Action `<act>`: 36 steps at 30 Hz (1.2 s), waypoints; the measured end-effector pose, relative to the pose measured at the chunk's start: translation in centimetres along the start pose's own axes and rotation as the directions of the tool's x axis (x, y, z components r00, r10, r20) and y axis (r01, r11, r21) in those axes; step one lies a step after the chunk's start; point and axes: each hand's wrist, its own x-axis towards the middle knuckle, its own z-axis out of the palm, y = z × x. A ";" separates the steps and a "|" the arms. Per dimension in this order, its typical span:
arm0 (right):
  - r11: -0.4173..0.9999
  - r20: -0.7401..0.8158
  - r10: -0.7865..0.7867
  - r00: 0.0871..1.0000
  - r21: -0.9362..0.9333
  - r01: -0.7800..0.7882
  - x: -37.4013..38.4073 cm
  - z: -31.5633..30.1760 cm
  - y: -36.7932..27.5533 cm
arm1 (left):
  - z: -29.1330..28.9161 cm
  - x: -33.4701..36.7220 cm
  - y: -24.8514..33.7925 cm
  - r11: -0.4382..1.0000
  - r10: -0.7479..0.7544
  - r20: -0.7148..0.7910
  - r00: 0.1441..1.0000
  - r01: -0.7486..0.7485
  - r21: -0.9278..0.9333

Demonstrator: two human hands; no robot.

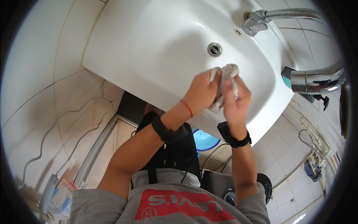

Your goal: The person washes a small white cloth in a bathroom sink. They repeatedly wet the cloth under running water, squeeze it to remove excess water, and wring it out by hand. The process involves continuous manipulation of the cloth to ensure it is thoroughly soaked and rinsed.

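Evidently, the work in hand is at a white ceramic washbasin (149,44), where a bunched off-white cloth (229,70) is gripped above the bowl. Taking the cloth as the centre of the dial, the left hand (203,90) bears on it from between 8 and 9 o'clock and the right hand (238,98) from between 4 and 5.

Grip: both hands are closed, fingers curled and thumbs pressed inward, pinching the cloth between them. Several fingertips are hidden and the outlines slightly blurred; exact finger contact cannot be confirmed.

Surroundings: the metal drain (214,49) lies near the cloth, between 11 and 12 o'clock. A chrome tap (255,23) stands at 1 o'clock and a chrome spout (315,82) at 3, well apart from the hands. A blue tub (206,140) sits below the rim, between 6 and 7. No running water is visible; whether the cloth is wet cannot be determined.

Assessment: the step in hand is judged to be squeezing or rubbing the cloth by hand. The next move calls for firm, opposed pressure from both hands, with the folds over the bowl and clear of the rim.
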 end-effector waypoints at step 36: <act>0.908 -0.091 0.343 0.935 0.287 -0.305 -1.3 -1.8 1.6 | -1.4 -0.2 -2.3 0.910 -0.189 0.056 0.980 0.196 -0.366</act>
